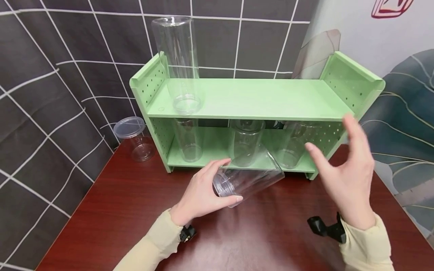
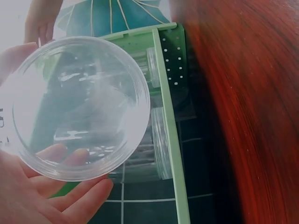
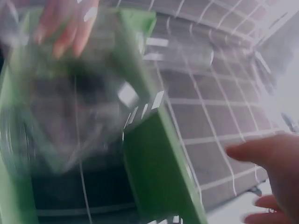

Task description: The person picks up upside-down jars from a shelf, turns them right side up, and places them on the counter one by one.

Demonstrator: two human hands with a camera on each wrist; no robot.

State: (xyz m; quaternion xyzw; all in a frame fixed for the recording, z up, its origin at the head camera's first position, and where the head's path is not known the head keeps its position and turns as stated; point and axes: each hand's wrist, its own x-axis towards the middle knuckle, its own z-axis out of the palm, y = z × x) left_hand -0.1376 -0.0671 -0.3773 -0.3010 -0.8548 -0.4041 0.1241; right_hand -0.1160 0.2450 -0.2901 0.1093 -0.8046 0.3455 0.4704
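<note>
My left hand (image 1: 203, 192) grips a clear plastic jar (image 1: 259, 173) around its threaded end, thumb below and fingers above. The jar tilts over the table in front of the green shelf (image 1: 257, 98), its other end pointing up and right. In the left wrist view the round end of this jar (image 2: 84, 107) faces the camera, with fingers (image 2: 88, 200) around its side. To the right, my right hand (image 1: 354, 177) is raised apart from the jar, thumb and fingers spread and holding nothing. In the right wrist view the jar (image 3: 74, 116) is blurred.
On the top shelf at left stands a tall clear jar (image 1: 179, 64). Clear jars (image 1: 190, 145) stand along the lower shelf. Left of the shelf, a small clear tub with a lid (image 1: 129, 127) sits on the red-brown table (image 1: 135, 226). Dark gridded cloth (image 1: 217, 45) hangs behind.
</note>
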